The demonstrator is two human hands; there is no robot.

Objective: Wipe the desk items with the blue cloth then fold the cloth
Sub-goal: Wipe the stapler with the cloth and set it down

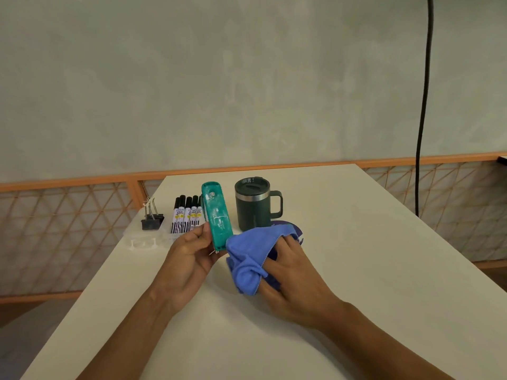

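My left hand grips the lower end of a teal stapler, holding it tilted up above the white desk with its scuffed underside facing me. My right hand holds the bunched blue cloth, which touches the stapler's lower right side. A dark green lidded mug stands behind the cloth. Several black-capped markers lie in a row left of the stapler. Black binder clips sit further left.
A clear plastic organiser tray lies under the clips and markers near the desk's left edge. A round dark blue coaster-like disc shows partly behind the cloth. A black cable hangs at the right. An orange lattice railing runs behind the desk.
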